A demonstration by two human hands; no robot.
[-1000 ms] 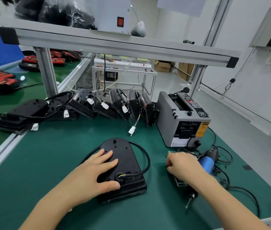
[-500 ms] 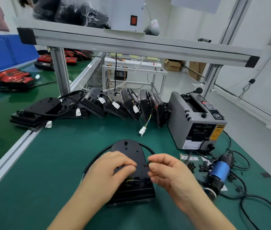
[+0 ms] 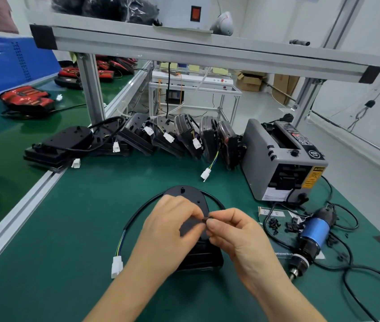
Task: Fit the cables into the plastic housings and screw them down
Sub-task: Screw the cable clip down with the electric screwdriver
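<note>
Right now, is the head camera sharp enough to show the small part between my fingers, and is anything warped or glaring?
Head view: the small black part pinched between left hand and right hand is soft and too small to identify; the wide lens splays the aluminium uprights outward; the neighbouring green mat shows a pale sheen.

hands | right hand (image 3: 233,231) — off parts pile (image 3: 275,225), meets left hand (image 3: 168,226) | both pinch small black part (image 3: 205,219)

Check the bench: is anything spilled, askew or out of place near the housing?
Small black screws and clips lie scattered loose on the mat, right of the housing, beside the blue screwdriver lying on its side. Behind, a row of housings leans tilted toward the tape dispenser. No damage visible.
</note>
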